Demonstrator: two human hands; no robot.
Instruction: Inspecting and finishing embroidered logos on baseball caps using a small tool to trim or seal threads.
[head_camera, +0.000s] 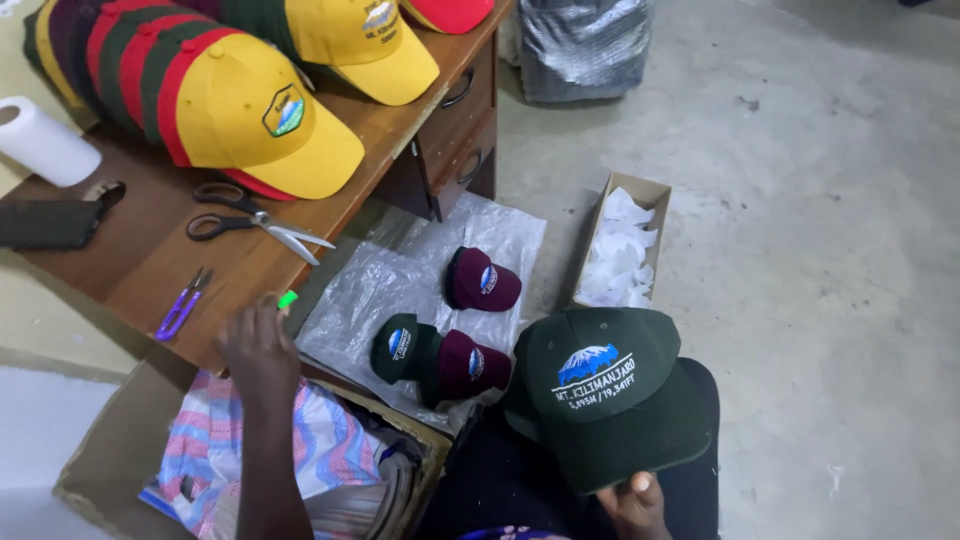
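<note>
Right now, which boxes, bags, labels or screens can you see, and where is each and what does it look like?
Cardboard box: on the floor, narrow, brown, holding white paper pieces.
Cardboard carton: lower left, open, brown, with striped cloth inside.
Plastic sheet: clear, flat on the floor under three caps.
Grey bag: shiny, at the top.
Dark phone: on the desk, screen off.
Green cap: in the right hand, blue and white badge.

Hidden and cut-off parts

The right hand is cut by the bottom edge and mostly covered by the green cap, so only a thumb shows. The left hand shows its back only; its fingertips are blurred. The row of yellow caps on the bench runs off the top edge.
</note>
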